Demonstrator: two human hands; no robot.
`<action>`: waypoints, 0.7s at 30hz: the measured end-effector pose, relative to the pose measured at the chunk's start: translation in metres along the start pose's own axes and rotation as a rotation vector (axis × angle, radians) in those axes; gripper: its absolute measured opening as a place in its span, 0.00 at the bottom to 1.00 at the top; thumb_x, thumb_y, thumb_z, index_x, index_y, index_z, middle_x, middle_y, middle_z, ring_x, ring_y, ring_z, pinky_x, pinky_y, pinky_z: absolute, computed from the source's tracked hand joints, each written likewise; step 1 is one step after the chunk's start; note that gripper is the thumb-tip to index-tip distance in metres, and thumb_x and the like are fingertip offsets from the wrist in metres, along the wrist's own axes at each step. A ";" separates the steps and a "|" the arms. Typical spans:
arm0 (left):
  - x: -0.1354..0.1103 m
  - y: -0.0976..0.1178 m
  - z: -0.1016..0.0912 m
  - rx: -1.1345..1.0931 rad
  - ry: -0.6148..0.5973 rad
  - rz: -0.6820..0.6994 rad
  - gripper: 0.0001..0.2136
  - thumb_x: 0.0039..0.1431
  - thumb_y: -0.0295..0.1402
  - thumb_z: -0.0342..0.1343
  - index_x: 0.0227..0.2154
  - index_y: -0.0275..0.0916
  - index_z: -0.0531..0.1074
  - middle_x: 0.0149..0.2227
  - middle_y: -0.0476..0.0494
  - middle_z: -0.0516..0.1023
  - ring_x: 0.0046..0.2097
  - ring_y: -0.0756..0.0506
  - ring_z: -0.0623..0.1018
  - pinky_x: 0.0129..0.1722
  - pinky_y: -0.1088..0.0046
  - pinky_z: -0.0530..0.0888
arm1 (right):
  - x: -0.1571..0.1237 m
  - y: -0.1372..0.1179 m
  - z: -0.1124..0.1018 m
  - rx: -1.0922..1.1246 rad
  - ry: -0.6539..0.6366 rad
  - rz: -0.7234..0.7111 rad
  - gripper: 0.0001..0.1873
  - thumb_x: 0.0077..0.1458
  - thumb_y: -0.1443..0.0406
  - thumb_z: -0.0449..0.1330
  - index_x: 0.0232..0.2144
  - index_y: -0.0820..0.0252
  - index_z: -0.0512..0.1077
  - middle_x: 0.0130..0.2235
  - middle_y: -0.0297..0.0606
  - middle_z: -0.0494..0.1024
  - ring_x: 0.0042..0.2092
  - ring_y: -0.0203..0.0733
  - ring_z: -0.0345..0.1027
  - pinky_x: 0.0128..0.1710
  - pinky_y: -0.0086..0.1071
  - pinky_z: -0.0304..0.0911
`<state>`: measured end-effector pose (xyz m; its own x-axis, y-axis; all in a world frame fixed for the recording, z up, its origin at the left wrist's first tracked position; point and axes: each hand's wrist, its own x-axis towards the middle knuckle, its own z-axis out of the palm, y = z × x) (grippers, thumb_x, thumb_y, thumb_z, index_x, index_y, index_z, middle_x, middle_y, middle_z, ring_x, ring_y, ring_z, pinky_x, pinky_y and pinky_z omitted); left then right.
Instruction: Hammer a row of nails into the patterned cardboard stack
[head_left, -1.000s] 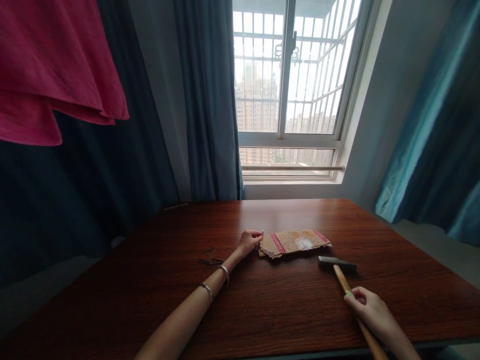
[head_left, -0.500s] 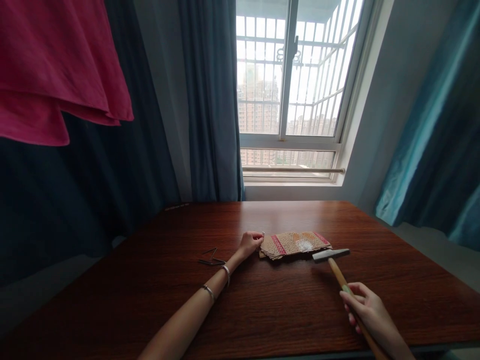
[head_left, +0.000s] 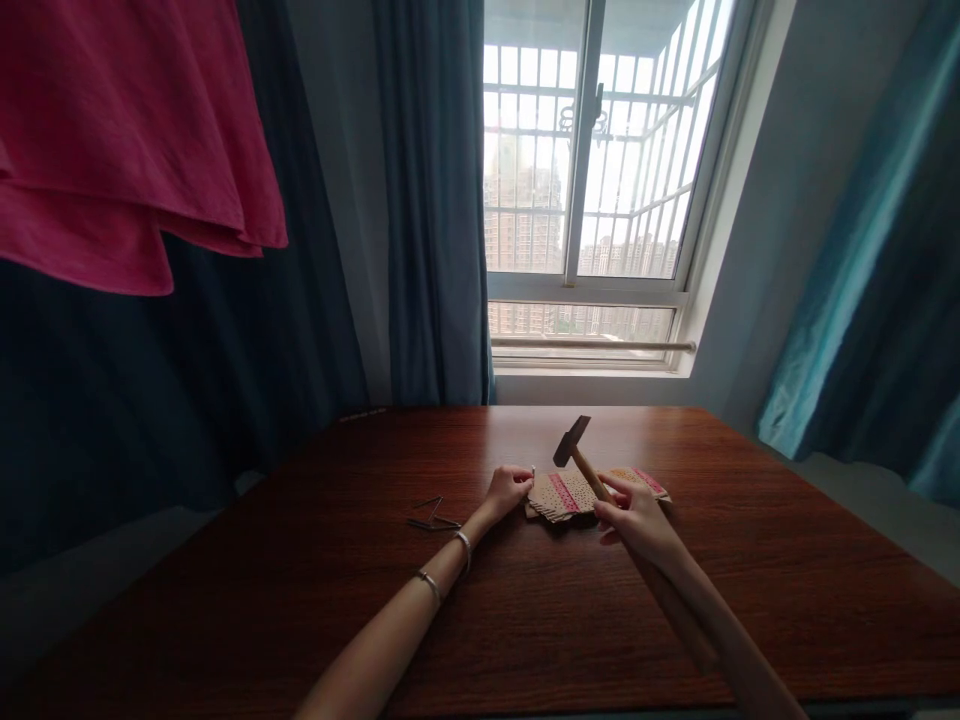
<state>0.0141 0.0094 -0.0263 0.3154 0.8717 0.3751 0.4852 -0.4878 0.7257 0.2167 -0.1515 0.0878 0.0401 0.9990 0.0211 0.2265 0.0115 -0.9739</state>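
Note:
My left hand [head_left: 508, 490] is closed in a pinch at the left end of the cardboard stack [head_left: 555, 497]. Between its fingertips a thin nail [head_left: 533, 471] stands upright, its lower end hidden by the fingers. The stack is brown layered cardboard with dark specks and pink bands, lying flat on the table. My right hand [head_left: 637, 518] is wrapped around the wooden handle of a hammer [head_left: 574, 441]. The hammer's dark head is raised above the stack, up and to the right of the nail, apart from it. My right hand covers part of the stack.
Several loose nails [head_left: 433, 516] lie on the brown wooden table [head_left: 480, 640], left of my left hand. Behind the table are a barred window [head_left: 585, 180] and blue curtains [head_left: 431, 200]. Pink cloth [head_left: 135, 150] hangs at the upper left.
My right hand has moved left and up with the hammer, whose head now hangs higher, near the nail. My left hand keeps its pinch at the stack's end. The view has shifted slightly.

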 end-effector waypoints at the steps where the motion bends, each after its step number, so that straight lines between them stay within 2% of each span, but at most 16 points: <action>1: 0.000 0.000 0.000 -0.004 -0.001 0.002 0.11 0.49 0.30 0.52 0.32 0.34 0.77 0.32 0.42 0.79 0.32 0.48 0.75 0.30 0.77 0.68 | 0.006 -0.001 0.004 -0.025 -0.010 -0.020 0.29 0.43 0.64 0.56 0.51 0.64 0.65 0.21 0.29 0.68 0.19 0.33 0.64 0.16 0.26 0.62; 5: -0.001 0.002 -0.001 -0.024 -0.011 -0.004 0.11 0.49 0.31 0.52 0.33 0.33 0.77 0.32 0.42 0.79 0.31 0.48 0.75 0.30 0.77 0.68 | 0.024 -0.007 0.014 -0.182 -0.035 -0.135 0.21 0.46 0.64 0.54 0.44 0.65 0.70 0.18 0.28 0.67 0.14 0.29 0.56 0.11 0.22 0.52; 7: -0.001 0.003 -0.001 -0.026 -0.013 -0.003 0.11 0.49 0.31 0.52 0.33 0.33 0.77 0.32 0.42 0.79 0.32 0.48 0.75 0.30 0.76 0.68 | 0.030 -0.011 0.017 -0.223 -0.066 -0.137 0.18 0.48 0.63 0.53 0.40 0.65 0.71 0.19 0.29 0.67 0.14 0.28 0.56 0.10 0.21 0.50; 17: 0.000 0.001 0.000 0.008 0.012 0.009 0.11 0.48 0.29 0.53 0.32 0.33 0.78 0.31 0.42 0.79 0.30 0.49 0.74 0.30 0.78 0.67 | 0.034 -0.018 0.028 -0.313 -0.139 -0.112 0.14 0.50 0.62 0.52 0.36 0.65 0.72 0.18 0.30 0.67 0.14 0.28 0.55 0.11 0.20 0.48; 21: -0.001 0.003 0.000 -0.005 0.016 0.005 0.11 0.48 0.29 0.53 0.31 0.33 0.78 0.30 0.42 0.79 0.30 0.49 0.74 0.30 0.78 0.67 | 0.038 -0.012 0.030 -0.349 -0.083 -0.199 0.14 0.50 0.62 0.52 0.35 0.64 0.72 0.19 0.32 0.70 0.16 0.29 0.59 0.14 0.21 0.53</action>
<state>0.0152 0.0070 -0.0240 0.3045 0.8701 0.3875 0.4796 -0.4916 0.7269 0.1867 -0.1122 0.0939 -0.1132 0.9790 0.1696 0.5392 0.2039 -0.8171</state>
